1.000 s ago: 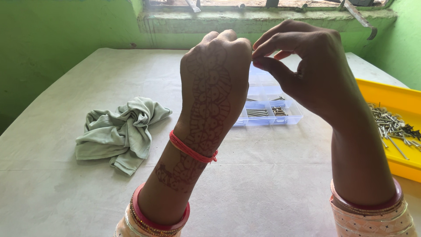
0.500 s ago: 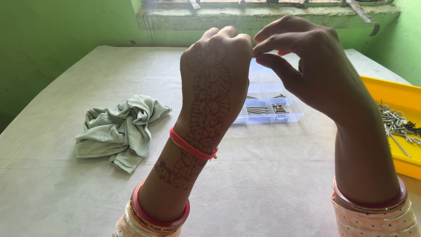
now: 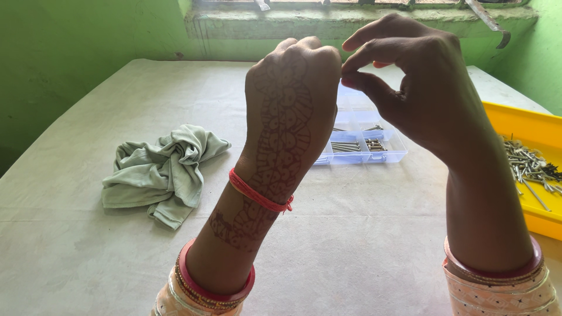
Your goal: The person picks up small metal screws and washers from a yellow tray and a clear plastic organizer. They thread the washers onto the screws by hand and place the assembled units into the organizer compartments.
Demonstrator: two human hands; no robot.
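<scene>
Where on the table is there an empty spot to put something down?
Bare table lies in front, between the crumpled green cloth and the yellow tray of screws. More lies at the far left, behind the cloth. It is crowded mid-table, where the clear compartment box sits behind the raised left hand and right hand.

One head-worn camera looks forward and down, close over the table (image 3: 88, 257) toward the wall (image 3: 70, 52).

Anything pinched between the hands (image 3: 342, 76) hidden; yellow tray (image 3: 527, 126) cut off.
</scene>
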